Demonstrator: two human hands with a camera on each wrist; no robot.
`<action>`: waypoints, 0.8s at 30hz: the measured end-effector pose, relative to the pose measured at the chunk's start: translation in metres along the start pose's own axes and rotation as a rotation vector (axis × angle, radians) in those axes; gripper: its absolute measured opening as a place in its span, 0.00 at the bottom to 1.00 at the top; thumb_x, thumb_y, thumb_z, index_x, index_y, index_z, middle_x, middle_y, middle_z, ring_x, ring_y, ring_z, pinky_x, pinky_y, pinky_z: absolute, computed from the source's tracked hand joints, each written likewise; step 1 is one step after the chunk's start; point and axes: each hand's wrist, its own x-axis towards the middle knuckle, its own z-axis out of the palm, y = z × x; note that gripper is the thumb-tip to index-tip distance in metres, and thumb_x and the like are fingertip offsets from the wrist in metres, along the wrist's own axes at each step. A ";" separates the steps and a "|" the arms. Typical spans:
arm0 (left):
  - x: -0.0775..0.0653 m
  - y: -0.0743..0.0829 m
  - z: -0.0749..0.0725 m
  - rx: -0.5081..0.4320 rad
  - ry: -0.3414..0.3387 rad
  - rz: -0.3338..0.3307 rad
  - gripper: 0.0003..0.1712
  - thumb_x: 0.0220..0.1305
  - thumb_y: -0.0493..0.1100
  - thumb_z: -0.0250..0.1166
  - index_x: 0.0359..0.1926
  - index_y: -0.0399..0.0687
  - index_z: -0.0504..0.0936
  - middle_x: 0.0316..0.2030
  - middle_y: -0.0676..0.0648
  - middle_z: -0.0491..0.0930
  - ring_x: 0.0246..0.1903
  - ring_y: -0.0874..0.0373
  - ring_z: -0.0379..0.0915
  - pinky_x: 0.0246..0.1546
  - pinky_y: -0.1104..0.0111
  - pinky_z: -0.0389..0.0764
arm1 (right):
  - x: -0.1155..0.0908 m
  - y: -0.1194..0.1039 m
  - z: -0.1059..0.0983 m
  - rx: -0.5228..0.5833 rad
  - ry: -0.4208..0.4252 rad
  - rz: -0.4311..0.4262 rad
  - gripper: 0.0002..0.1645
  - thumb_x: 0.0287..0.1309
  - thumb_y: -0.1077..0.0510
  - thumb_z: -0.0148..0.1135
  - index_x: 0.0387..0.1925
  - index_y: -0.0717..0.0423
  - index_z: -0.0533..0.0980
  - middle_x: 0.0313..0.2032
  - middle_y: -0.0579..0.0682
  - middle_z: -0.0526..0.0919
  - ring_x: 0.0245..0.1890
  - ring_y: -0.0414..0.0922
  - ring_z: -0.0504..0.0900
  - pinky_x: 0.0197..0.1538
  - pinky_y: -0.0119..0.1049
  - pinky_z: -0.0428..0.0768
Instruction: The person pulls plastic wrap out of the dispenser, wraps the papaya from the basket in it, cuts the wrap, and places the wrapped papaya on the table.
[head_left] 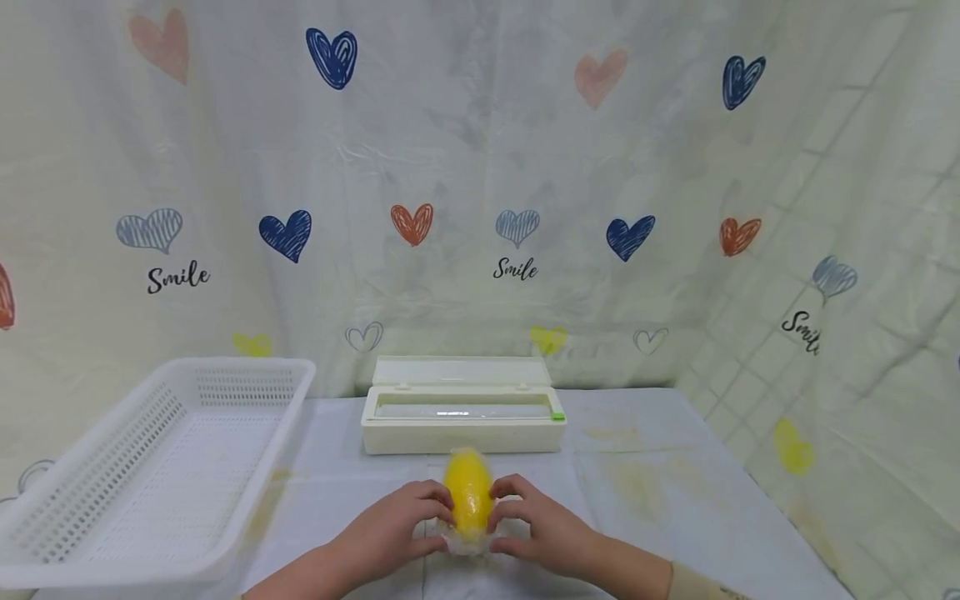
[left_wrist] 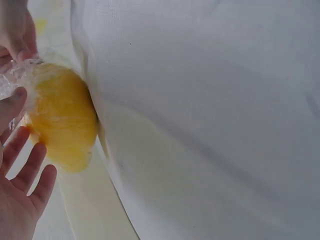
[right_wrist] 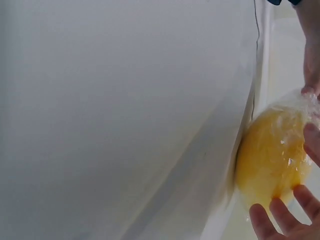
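Observation:
A yellow oval fruit (head_left: 468, 492), wrapped in clear cling film (head_left: 467, 546), lies on the table between the two hands. My left hand (head_left: 401, 525) holds its left side with curved, spread fingers, the thumb at the loose film near the close end. On the opposite side my right hand (head_left: 546, 529) holds it in the same way. In the left wrist view, crumpled film bunches by the thumb and the fingertips meet the yellow fruit (left_wrist: 65, 115). The right wrist view shows the fruit (right_wrist: 272, 155) with shiny film over it. Its exact kind is unclear.
A white cling film dispenser (head_left: 461, 437) with raised lid, a roll inside and a green slider stands behind the fruit. To the left sits a white perforated basket (head_left: 258, 475). The white-covered table (head_left: 660, 492) meets a heart-printed curtain (head_left: 450, 167) at the back and right.

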 end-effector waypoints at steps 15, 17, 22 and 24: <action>0.008 -0.007 -0.008 -0.219 -0.104 -0.170 0.09 0.63 0.60 0.65 0.30 0.66 0.82 0.55 0.62 0.72 0.58 0.57 0.68 0.63 0.54 0.70 | 0.005 0.005 0.000 0.294 0.024 0.096 0.06 0.67 0.47 0.62 0.35 0.42 0.79 0.53 0.42 0.75 0.54 0.44 0.74 0.54 0.46 0.81; 0.008 -0.007 -0.011 -0.236 -0.117 -0.172 0.09 0.63 0.61 0.65 0.34 0.66 0.80 0.58 0.62 0.72 0.61 0.57 0.67 0.64 0.54 0.69 | 0.005 0.006 -0.001 0.305 0.041 0.084 0.07 0.67 0.48 0.62 0.36 0.44 0.79 0.53 0.43 0.76 0.53 0.44 0.74 0.53 0.45 0.81; 0.004 -0.005 -0.015 -0.221 -0.086 -0.185 0.20 0.59 0.59 0.70 0.49 0.65 0.76 0.63 0.59 0.68 0.62 0.56 0.67 0.64 0.57 0.70 | 0.005 0.007 -0.002 0.291 0.078 0.061 0.06 0.68 0.49 0.61 0.38 0.45 0.79 0.53 0.44 0.77 0.53 0.43 0.75 0.52 0.40 0.81; 0.004 -0.004 -0.014 -0.204 -0.056 -0.196 0.20 0.59 0.57 0.71 0.50 0.64 0.76 0.62 0.58 0.69 0.61 0.56 0.68 0.63 0.56 0.71 | 0.006 0.007 -0.002 0.291 0.084 0.055 0.05 0.68 0.50 0.60 0.38 0.43 0.79 0.53 0.43 0.77 0.53 0.43 0.75 0.52 0.37 0.81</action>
